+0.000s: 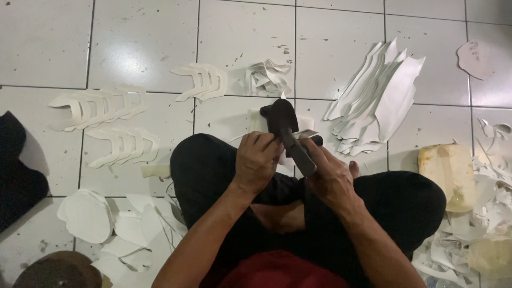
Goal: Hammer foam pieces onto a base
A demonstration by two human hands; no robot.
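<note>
White piece (305,134) mostly behind dark tool (288,133)

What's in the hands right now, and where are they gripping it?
Right hand grips a dark tool by its handle; left hand pinches a white cut piece against it.

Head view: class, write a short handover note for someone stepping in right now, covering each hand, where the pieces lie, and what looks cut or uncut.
Left hand: fingers curled on a small white piece against the dark tool.
Right hand: gripping the tool's handle.
Cut curved pieces lie in fanned rows on the tiled floor, left; rounded cut pieces near the left knee.
Uncut-looking white sheets are stacked on the right; scraps far right.
</note>
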